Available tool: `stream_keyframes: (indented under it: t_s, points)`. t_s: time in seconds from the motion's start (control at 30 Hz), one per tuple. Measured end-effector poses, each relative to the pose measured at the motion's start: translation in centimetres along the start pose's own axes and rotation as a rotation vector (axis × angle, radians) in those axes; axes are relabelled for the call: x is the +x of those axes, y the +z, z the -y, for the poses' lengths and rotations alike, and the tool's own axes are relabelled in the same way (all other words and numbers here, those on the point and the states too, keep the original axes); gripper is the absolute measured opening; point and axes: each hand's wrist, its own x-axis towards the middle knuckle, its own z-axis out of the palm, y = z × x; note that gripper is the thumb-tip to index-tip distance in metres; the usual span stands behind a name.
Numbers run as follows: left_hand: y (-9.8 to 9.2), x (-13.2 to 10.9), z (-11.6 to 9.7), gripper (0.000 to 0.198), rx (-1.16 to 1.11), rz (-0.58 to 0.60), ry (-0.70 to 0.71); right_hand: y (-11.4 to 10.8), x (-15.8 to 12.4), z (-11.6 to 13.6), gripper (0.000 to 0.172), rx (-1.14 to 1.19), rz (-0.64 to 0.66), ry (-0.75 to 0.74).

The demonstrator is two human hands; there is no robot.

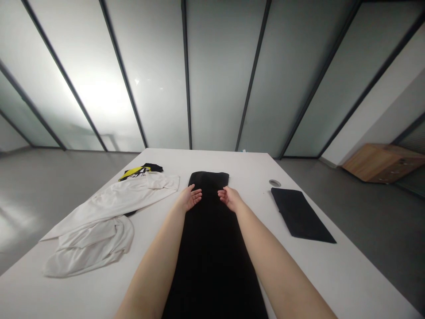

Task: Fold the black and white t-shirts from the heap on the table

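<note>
Left hand (pixel 189 198) and right hand (pixel 229 198), 2 open palms, fingers spread and empty, on long black cloth (pixel 209 257) atop a white table (pixel 252 177)

Left hand (pixel 190 198), right hand (pixel 230 198) — seemingly touching black cloth (pixel 212 252).

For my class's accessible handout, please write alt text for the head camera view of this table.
The left hand and right hand, both open and bare, reach over a long black cloth on a white table. A crumpled white garment lies to the left, partly over a yellow-and-black item; a flat black pad lies to the right, frosted glass walls behind.
</note>
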Motion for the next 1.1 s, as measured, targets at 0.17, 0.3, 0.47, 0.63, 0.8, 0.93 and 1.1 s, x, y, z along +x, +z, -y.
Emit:
stream_keyframes:
  t_s: [0.17, 0.3, 0.47, 0.63, 0.8, 0.93, 1.1]
  points:
    - [-0.1, 0.4, 0.0, 0.030, -0.025, 0.010, 0.012, -0.4, 0.0, 0.6, 0.009, -0.006, -0.061, 0.059]
    - [-0.3, 0.6, -0.2, 0.026, -0.044, 0.021, 0.001, -0.7, -0.4, 0.9, 0.011, 0.017, -0.034, 0.072]
    - [-0.7, 0.5, -0.4, 0.018, -0.098, 0.042, 0.003, -1.1, -0.9, 1.2, 0.026, 0.055, 0.050, 0.061]
    - [-0.8, 0.7, -0.5, 0.024, -0.121, 0.036, -0.032, -1.1, -0.7, 0.8, 0.020, 0.053, 0.043, 0.044]
    - [-0.4, 1.0, -0.2, 0.045, -0.006, -0.036, -0.033, -1.0, -0.6, 0.3, 0.009, 0.036, 0.071, 0.034]
    - [-0.2, 0.9, 0.3, 0.033, 0.114, -0.035, 0.030, -0.9, -0.7, -0.1, 0.018, 0.021, 0.084, -0.003]
    - [-0.2, 0.9, 0.7, 0.019, 0.110, -0.040, 0.062, -0.7, -0.7, -0.6, 0.026, 0.011, 0.085, -0.043]
